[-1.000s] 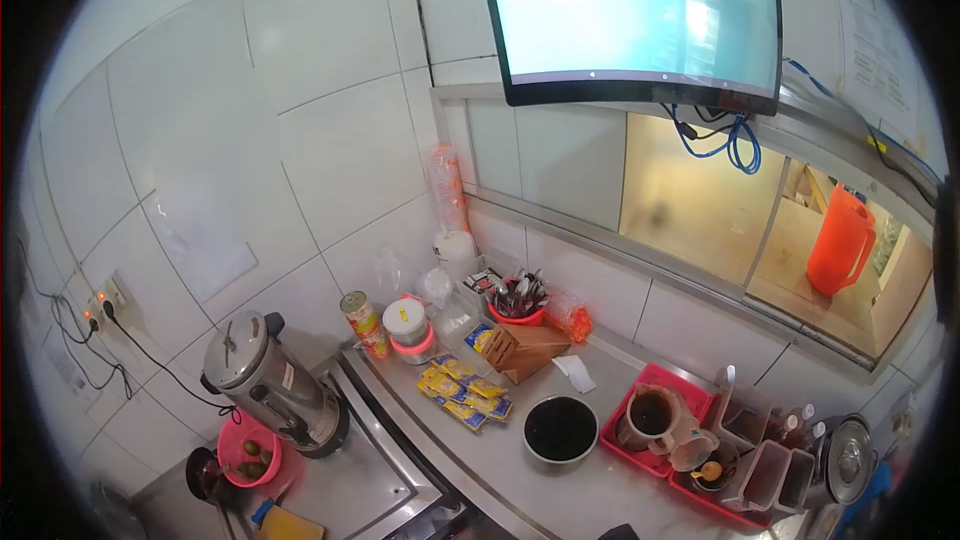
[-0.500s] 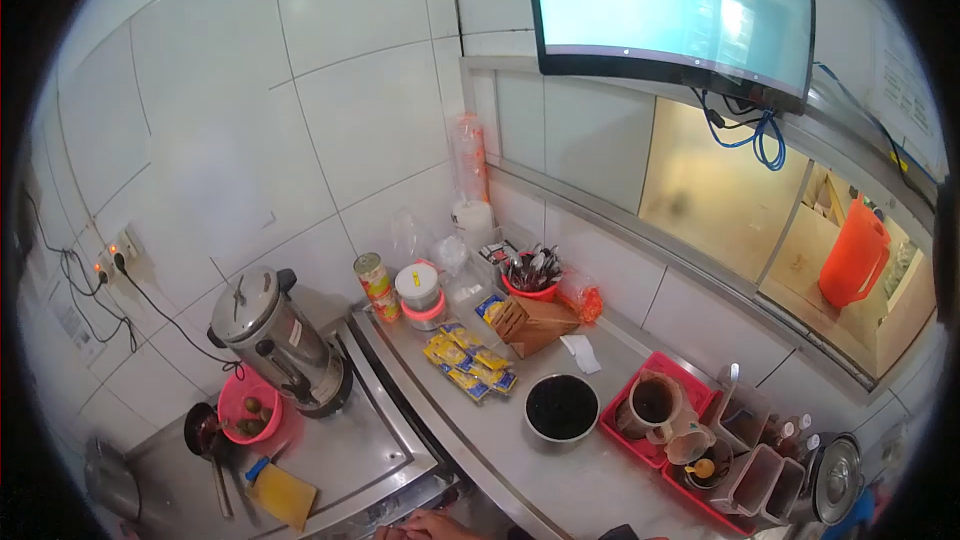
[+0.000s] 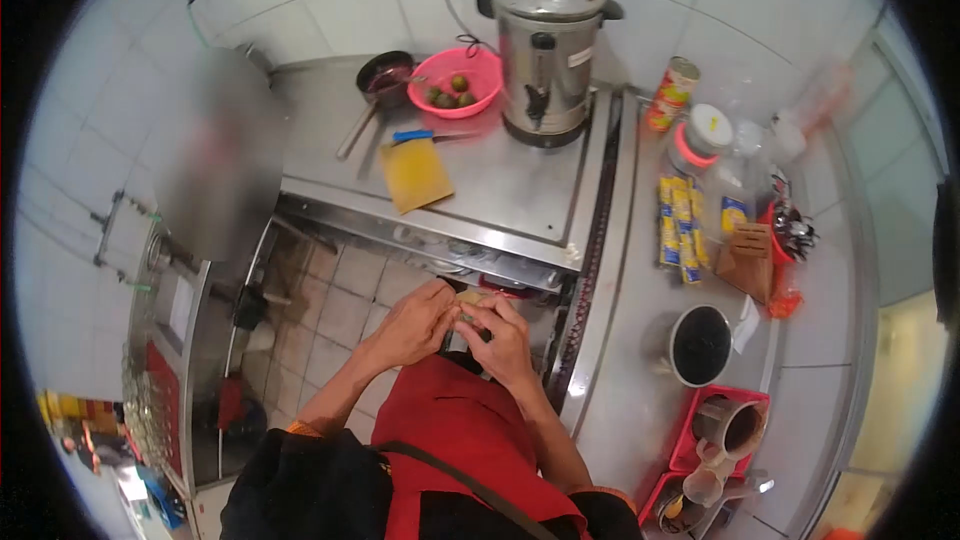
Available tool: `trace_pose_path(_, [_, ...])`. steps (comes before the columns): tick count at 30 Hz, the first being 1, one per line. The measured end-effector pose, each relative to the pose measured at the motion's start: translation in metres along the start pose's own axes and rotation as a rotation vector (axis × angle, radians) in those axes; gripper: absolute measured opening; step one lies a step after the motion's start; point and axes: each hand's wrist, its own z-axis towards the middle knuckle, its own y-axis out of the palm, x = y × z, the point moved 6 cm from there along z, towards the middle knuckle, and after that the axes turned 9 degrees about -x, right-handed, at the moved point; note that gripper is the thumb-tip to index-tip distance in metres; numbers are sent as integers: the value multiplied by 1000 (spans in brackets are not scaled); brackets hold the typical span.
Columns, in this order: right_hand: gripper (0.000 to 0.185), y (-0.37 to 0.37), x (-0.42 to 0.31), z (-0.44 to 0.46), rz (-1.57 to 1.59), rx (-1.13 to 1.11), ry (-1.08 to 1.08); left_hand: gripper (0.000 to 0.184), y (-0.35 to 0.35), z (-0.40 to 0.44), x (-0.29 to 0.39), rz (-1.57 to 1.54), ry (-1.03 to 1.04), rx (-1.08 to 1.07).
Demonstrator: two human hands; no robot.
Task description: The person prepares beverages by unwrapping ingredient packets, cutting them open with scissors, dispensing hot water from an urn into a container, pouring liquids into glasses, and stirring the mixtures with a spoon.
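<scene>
My left hand [image 3: 412, 324] and my right hand [image 3: 500, 336] meet in front of my red apron [image 3: 430, 410]. Their fingers are closed together on a small yellow-green piece [image 3: 468, 298], mostly hidden, whose kind I cannot make out. Ahead of them on the steel counter [image 3: 500, 195] lies a yellow cutting board [image 3: 418, 180], with a blue-handled knife [image 3: 412, 136] at its far edge. Behind it stands a pink bowl [image 3: 480, 104] holding several round green fruits [image 3: 458, 83]. A dark saucepan [image 3: 385, 80] is left of the bowl, its handle towards me.
A steel urn [image 3: 545, 60] stands on the counter. To the right are yellow sachets [image 3: 682, 225], a pot with dark contents [image 3: 701, 345], a wooden block [image 3: 748, 258] and a red tray [image 3: 690, 445] with jugs. A blurred grey shape [image 3: 225, 170] is at left.
My view has swung left and down. Both hands, earlier only just showing at the bottom edge, now show fully, along with my apron and the floor.
</scene>
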Motion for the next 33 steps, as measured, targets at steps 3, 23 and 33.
trace_pose_path(3, [23, 29, 2, 3, 80, -84, 90, 11, -5, -21, -18, 32, -59, 63])
trace_pose_path(23, [6, 120, -53, 89, -111, -71, -163, 10, -101, -107, -124, -55, -8, 305])
trace_pose_path(33, [2, 154, -17, 128, -317, 205, -220, 8, -131, -122, -118, -191, 121, 344])
